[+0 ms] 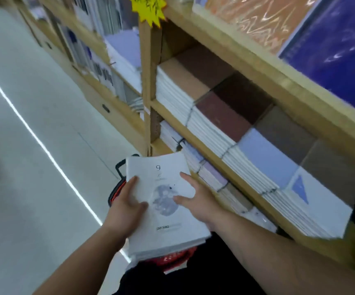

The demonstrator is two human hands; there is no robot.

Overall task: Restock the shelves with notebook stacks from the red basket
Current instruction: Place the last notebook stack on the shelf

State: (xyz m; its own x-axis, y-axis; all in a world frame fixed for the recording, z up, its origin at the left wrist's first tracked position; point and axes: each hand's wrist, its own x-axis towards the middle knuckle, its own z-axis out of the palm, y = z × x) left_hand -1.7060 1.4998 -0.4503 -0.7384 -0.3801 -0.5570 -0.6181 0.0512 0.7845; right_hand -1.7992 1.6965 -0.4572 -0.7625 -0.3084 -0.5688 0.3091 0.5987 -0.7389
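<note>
Okay, left hand point(127, 204) grips the left edge of the notebook stack point(165, 226), with the thumb on the white cover and the fingers along the side. Right hand point(200, 202) holds the right edge, thumb and forefinger spread on the cover; its other fingers are not visible. The stack sits roughly level between both hands, and the cover shows a "9" and a grey-blue drawing. Directly under the hands is the red basket point(172, 259), its black handle point(120, 167) poking out just above the left hand. Close to the right of the right hand are wooden shelves point(146, 81) with shelved stacks point(221, 116) lying flat: brown, maroon, lilac, and white with a blue triangle. Well above the hands, a yellow star tag point(148, 11) sits on the shelf post. Left of the left hand is pale floor point(33, 145) with a bright light streak.
</note>
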